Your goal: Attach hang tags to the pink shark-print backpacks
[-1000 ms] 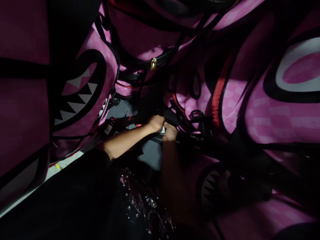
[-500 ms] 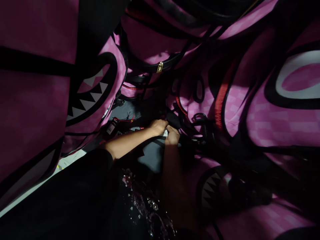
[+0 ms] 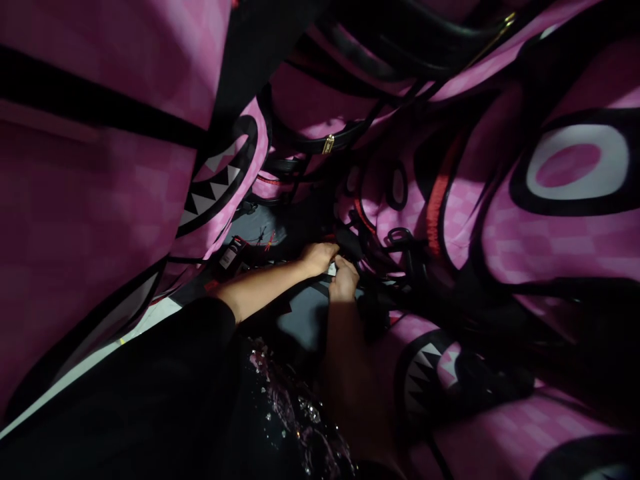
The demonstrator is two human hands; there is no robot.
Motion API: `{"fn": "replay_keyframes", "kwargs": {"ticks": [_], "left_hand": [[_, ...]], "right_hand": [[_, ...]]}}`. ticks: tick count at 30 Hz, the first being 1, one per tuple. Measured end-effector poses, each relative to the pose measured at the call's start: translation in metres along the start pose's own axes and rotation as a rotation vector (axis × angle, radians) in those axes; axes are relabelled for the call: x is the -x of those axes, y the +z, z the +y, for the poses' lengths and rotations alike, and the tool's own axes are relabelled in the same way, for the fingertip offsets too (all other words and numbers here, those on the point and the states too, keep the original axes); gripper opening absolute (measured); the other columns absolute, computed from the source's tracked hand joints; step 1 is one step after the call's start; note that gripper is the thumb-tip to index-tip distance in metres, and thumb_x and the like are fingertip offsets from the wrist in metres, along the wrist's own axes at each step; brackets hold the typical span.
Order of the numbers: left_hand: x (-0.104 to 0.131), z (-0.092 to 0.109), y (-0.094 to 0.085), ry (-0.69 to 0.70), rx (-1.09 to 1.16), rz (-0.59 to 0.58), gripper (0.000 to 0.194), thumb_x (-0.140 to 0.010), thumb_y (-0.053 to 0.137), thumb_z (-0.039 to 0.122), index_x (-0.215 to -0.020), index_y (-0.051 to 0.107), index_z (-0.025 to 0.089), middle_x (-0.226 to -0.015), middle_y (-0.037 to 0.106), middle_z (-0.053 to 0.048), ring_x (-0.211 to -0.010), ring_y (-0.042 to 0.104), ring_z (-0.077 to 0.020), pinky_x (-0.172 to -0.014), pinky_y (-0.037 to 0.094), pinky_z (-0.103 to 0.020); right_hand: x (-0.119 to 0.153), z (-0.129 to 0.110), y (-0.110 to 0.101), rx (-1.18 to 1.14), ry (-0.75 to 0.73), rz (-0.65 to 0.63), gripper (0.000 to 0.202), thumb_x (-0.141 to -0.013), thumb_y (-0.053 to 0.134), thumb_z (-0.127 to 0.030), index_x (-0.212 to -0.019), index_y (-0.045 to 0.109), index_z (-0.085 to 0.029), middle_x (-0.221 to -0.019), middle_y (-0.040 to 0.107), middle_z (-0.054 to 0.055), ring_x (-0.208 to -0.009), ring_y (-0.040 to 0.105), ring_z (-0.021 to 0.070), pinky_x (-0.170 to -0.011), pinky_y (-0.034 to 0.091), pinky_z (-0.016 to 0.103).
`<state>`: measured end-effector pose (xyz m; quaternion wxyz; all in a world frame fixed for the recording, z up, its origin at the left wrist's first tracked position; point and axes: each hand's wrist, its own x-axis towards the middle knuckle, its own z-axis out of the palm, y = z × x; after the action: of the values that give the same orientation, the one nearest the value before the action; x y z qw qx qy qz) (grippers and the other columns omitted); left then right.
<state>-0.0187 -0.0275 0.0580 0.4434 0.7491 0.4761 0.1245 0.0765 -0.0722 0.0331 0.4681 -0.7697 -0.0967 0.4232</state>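
Deep among the pink bags, my left hand (image 3: 320, 259) and my right hand (image 3: 344, 280) meet with curled fingers. A small white tag (image 3: 332, 269) shows between them, pinched by my right fingers. Whatever my left fingers grip is hidden in the dark. Just beyond the hands lies a black strap or flap, hard to make out. Under my forearms is a grey surface (image 3: 303, 310). To the left of my hands, a black tag with a white barcode label (image 3: 229, 257) lies near red and black cords (image 3: 270, 240).
Pink checkered bags surround me: one with a shark mouth (image 3: 213, 190) at left, one with an eye print (image 3: 570, 165) at right, and another shark-mouth bag (image 3: 423, 380) at lower right. A gold zipper pull (image 3: 328, 144) hangs ahead. Pale floor (image 3: 157, 319) shows at lower left.
The view has shifted slightly, so the left bags appear further right. My hands stay together around the white tag, with only a small shift of the fingers.
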Motion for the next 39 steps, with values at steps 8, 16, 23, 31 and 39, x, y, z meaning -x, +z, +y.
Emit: {"fn": "replay_keyframes", "kwargs": {"ticks": [8, 16, 23, 31, 39], "left_hand": [[0.065, -0.019, -0.075, -0.144, -0.065, 0.275, 0.029, -0.098, 0.037, 0.021, -0.111, 0.063, 0.019, -0.112, 0.066, -0.006, -0.106, 0.058, -0.0148, -0.094, 0.043, -0.025], [0.126, -0.091, -0.110, -0.367, -0.275, 0.169, 0.021, -0.085, 0.057, 0.016, -0.096, 0.072, 0.023, -0.100, 0.073, -0.005, -0.099, 0.063, -0.0202, -0.093, 0.044, -0.032], [0.131, -0.086, -0.110, -0.411, -0.346, 0.005, 0.026, -0.088, 0.051, 0.020, -0.098, 0.073, 0.026, -0.091, 0.074, -0.006, -0.089, 0.067, -0.0185, -0.081, 0.046, -0.028], [0.130, -0.066, -0.121, -0.433, -0.334, 0.035, 0.021, -0.087, 0.051, 0.016, -0.090, 0.071, 0.024, -0.090, 0.073, -0.005, -0.084, 0.067, -0.0185, -0.072, 0.044, -0.028], [0.052, -0.005, -0.133, -0.188, -0.252, 0.284, 0.020, -0.092, 0.051, 0.021, -0.095, 0.070, 0.025, -0.102, 0.069, -0.003, -0.094, 0.064, -0.0183, -0.078, 0.044, -0.028]], "right_hand": [[0.028, -0.002, -0.016, 0.194, -0.146, 0.113, 0.027, -0.073, 0.062, -0.028, -0.097, 0.060, -0.017, -0.099, 0.066, 0.006, -0.099, 0.062, 0.0206, -0.083, 0.051, 0.033], [0.100, 0.036, 0.067, 0.238, -0.207, -0.333, 0.028, -0.069, 0.067, -0.033, -0.092, 0.060, -0.018, -0.091, 0.069, 0.005, -0.086, 0.064, 0.0190, -0.086, 0.050, 0.034], [0.104, 0.044, 0.116, 0.245, -0.195, -0.473, 0.020, -0.070, 0.063, -0.037, -0.072, 0.056, -0.019, -0.067, 0.062, 0.000, -0.064, 0.057, 0.0136, -0.065, 0.049, 0.026], [0.095, 0.011, 0.053, 0.331, -0.358, -0.299, 0.040, -0.078, 0.060, -0.043, -0.106, 0.059, -0.015, -0.100, 0.066, 0.010, -0.091, 0.062, 0.0196, -0.086, 0.048, 0.034], [0.078, -0.091, 0.034, 0.963, -0.751, -0.059, 0.060, -0.091, 0.038, -0.022, -0.150, 0.028, -0.013, -0.098, 0.067, 0.012, -0.084, 0.065, 0.0234, -0.080, 0.049, 0.037]]}}
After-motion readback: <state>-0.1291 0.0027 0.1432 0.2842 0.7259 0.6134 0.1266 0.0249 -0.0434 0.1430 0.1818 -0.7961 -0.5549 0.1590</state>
